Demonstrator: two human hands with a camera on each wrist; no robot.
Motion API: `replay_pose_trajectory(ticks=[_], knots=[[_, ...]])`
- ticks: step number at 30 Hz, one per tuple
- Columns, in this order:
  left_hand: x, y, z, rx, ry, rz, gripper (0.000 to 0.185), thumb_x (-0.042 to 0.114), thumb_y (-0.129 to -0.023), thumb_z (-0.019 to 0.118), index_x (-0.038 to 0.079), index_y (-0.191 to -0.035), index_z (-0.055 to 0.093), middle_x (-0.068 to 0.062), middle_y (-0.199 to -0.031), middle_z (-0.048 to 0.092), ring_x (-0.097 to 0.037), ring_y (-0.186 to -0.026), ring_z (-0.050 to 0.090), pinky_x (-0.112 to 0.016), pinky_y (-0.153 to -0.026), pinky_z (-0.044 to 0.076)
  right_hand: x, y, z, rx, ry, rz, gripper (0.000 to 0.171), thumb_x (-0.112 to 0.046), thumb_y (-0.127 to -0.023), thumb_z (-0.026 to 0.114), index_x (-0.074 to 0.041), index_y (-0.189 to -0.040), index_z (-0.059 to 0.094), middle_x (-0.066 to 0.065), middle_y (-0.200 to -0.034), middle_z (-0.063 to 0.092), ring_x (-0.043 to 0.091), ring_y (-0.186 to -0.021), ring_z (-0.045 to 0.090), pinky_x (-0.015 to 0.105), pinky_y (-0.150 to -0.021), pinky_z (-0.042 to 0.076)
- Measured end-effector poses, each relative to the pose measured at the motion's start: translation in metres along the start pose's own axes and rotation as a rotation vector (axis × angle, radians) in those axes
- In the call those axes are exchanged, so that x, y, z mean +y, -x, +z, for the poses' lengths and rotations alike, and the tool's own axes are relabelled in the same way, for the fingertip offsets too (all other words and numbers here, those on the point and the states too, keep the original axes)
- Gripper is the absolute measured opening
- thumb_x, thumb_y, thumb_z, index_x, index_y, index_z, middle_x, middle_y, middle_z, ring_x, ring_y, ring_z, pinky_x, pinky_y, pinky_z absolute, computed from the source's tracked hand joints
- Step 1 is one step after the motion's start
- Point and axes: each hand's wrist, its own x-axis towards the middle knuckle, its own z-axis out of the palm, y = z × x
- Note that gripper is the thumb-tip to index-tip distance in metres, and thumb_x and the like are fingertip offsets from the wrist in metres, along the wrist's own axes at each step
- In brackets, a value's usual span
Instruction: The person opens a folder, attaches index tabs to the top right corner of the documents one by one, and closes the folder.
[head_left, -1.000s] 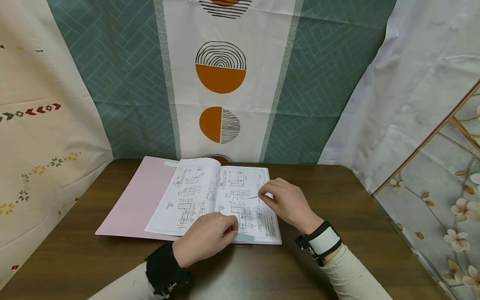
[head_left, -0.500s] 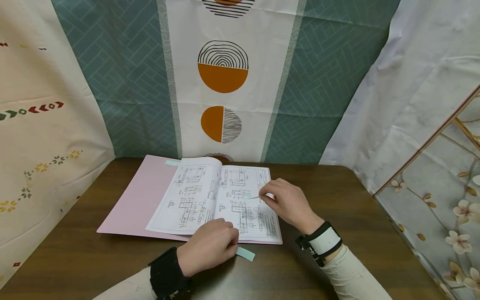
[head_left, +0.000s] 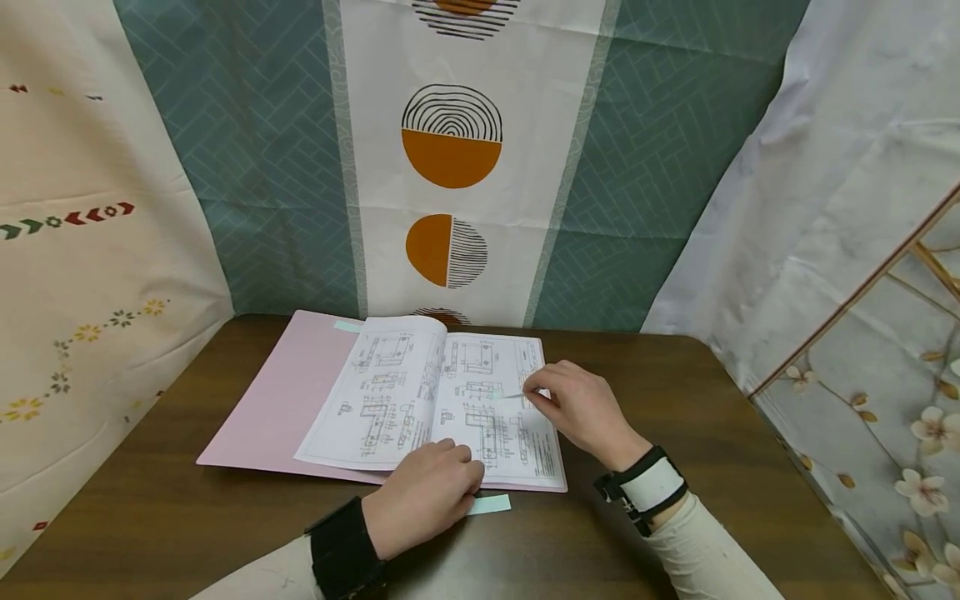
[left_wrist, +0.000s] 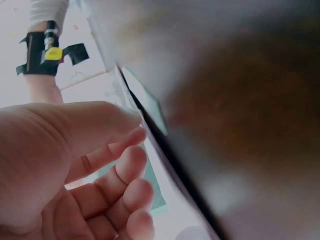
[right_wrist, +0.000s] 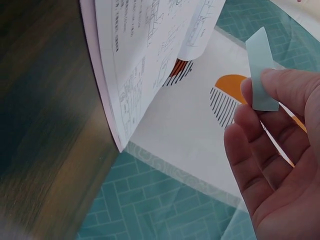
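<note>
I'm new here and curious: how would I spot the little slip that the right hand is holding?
On the brown table lies an open booklet of technical drawings on a pink folder. Above its right page the right hand pinches a pale green sticky tab. A similar tab lies flat by the left hand; this one is lifted.

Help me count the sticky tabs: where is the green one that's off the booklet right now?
In the head view, the loose green tab lies on the brown table, just below the booklet's lower edge, at the left hand's fingertips.
</note>
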Motion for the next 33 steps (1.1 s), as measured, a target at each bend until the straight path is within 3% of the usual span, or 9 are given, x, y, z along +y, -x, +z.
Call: replay_pose_trajectory(ticks=[5,9,13,22,33], knots=[[-0.006,-0.011,-0.008,0.050,-0.035,-0.021,0.014,0.019,-0.093,0.090,0.018,-0.092,0.076,0.006,-0.085,0.067,-0.015,-0.076,0.060,-0.030,-0.067,0.049,0.007,-0.003,0.002,-0.004,0.018,-0.015,0.019,-0.009,-0.093,0.091,-0.020,-0.106,0.082,-0.006,-0.102,0.079,0.013,-0.089,0.065,0.033,-0.075,0.058],[-0.017,-0.023,-0.009,0.065,-0.118,-0.078,0.015,0.023,-0.095,0.088,0.013,-0.101,0.080,-0.001,-0.091,0.072,-0.020,-0.080,0.064,-0.034,-0.069,0.053,0.015,-0.007,0.006,0.000,0.044,-0.036,0.024,-0.005,-0.090,0.093,-0.018,-0.106,0.080,-0.004,-0.103,0.079,0.014,-0.088,0.067,0.035,-0.076,0.060],[-0.025,-0.030,-0.005,0.022,-0.178,-0.143,0.021,0.027,-0.096,0.086,0.008,-0.105,0.081,-0.006,-0.093,0.074,-0.024,-0.081,0.066,-0.038,-0.071,0.055,0.025,-0.010,0.010,-0.013,0.076,-0.046,0.023,-0.004,-0.091,0.091,-0.017,-0.107,0.080,-0.003,-0.104,0.079,0.015,-0.088,0.068,0.037,-0.076,0.061],[-0.032,-0.037,0.003,-0.042,-0.202,-0.204,0.033,0.032,-0.099,0.082,0.005,-0.118,0.080,-0.012,-0.108,0.077,-0.030,-0.097,0.072,-0.047,-0.088,0.058,0.052,-0.018,0.016,-0.045,0.145,0.025,0.018,-0.007,-0.094,0.089,-0.016,-0.106,0.080,-0.001,-0.103,0.079,0.016,-0.084,0.067,0.036,-0.075,0.060],[-0.035,-0.036,0.009,-0.068,-0.235,-0.219,0.033,0.034,-0.099,0.082,0.005,-0.116,0.081,-0.012,-0.110,0.076,-0.033,-0.099,0.073,-0.049,-0.084,0.060,0.083,-0.034,0.031,-0.065,0.193,0.002,0.016,-0.006,-0.095,0.088,-0.015,-0.101,0.077,-0.001,-0.096,0.077,0.015,-0.079,0.066,0.035,-0.071,0.059]])
